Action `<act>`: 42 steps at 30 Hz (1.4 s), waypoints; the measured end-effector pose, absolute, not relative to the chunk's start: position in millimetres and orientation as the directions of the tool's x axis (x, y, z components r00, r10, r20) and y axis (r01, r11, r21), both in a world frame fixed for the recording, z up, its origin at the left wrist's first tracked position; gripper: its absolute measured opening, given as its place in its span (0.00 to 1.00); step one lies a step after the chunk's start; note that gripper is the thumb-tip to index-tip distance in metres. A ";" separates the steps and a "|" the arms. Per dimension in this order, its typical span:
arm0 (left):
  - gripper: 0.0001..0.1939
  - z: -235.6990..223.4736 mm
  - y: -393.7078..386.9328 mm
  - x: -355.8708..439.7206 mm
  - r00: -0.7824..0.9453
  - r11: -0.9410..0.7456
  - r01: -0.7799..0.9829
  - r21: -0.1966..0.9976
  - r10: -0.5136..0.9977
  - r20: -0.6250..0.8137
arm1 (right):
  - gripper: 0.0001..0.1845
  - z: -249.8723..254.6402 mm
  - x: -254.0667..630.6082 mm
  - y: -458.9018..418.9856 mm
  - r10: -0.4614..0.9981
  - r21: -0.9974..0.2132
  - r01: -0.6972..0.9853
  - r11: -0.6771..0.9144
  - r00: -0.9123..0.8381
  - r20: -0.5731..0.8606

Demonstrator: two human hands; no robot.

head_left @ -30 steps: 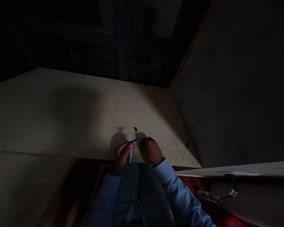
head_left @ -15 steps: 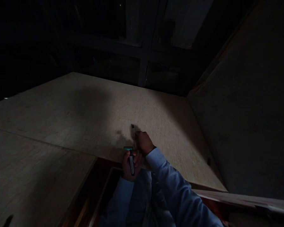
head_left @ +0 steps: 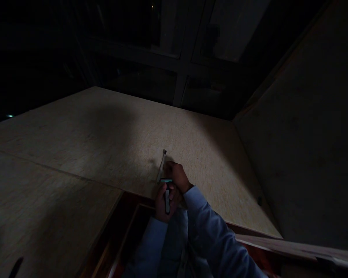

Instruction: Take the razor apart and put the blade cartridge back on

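In the dim light, my left hand (head_left: 164, 204) is closed around a razor (head_left: 167, 200) with a dark-edged handle and a teal strip on its head, which points away from me. A thin white toothbrush (head_left: 161, 166) with a dark-bristled head lies slanted on the pale surface, its lower end close to the razor head. Just right of its handle is my right hand (head_left: 178, 177), fingers curled and pointing down. Whether the fingertips touch the toothbrush or hold anything is hidden from me.
The pale, stone-like counter (head_left: 118, 143) has a seam at left. A wall (head_left: 301, 146) rises on the right, with a small dark object (head_left: 260, 200) near its foot. Dark window frames (head_left: 181, 85) stand behind. A dark slim object (head_left: 16, 267) lies at lower left.
The toothbrush handle, partly covered by my right hand before, now shows along its length and slants the other way. My left hand and the razor have shifted slightly right in view.
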State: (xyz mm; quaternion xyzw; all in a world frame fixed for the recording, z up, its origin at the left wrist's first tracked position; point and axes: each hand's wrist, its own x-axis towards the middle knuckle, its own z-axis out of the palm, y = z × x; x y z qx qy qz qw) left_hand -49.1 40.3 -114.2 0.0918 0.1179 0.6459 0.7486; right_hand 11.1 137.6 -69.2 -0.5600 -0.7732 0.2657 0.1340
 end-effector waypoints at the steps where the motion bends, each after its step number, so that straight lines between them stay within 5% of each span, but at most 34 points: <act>1: 0.15 -112.9 40.7 -48.7 0.135 0.151 -0.944 0.293 0.988 -0.072 | 0.12 -73.0 18.0 133.0 0.937 -0.598 0.765 0.239 -0.344 -0.065; 4: 0.14 -109.8 41.9 -48.4 0.129 0.157 -0.939 0.307 0.986 -0.108 | 0.15 -85.2 44.8 113.1 0.942 -0.770 0.577 0.273 -0.324 0.091; 9: 0.12 -108.6 44.7 -49.3 0.114 0.151 -0.940 0.307 0.984 -0.135 | 0.15 -93.8 113.0 70.9 0.952 -0.804 0.514 0.299 -0.224 0.210; 15: 0.09 -104.3 47.9 -50.9 0.133 0.165 -0.938 0.304 0.983 -0.123 | 0.17 -86.2 225.1 35.5 0.964 -0.673 0.714 0.191 -0.008 0.265; 19: 0.09 -99.0 47.9 -52.6 0.143 0.184 -0.927 0.327 0.979 -0.145 | 0.19 -81.8 295.1 27.4 0.929 -0.498 0.866 -0.055 0.228 0.293; 23: 0.09 -94.3 47.4 -52.8 0.139 0.192 -0.914 0.357 0.976 -0.170 | 0.20 -81.6 330.9 27.8 0.937 -0.318 0.902 -0.293 0.337 0.092; 28: 0.09 -93.5 47.6 -51.7 0.111 0.177 -0.910 0.375 0.975 -0.190 | 0.18 -78.1 324.5 34.1 0.956 -0.272 0.917 -0.291 0.291 -0.040; 42: 0.08 -84.7 43.3 -50.8 0.128 0.209 -0.902 0.378 0.966 -0.226 | 0.15 -70.3 272.5 42.1 0.959 -0.369 0.918 -0.146 0.223 0.174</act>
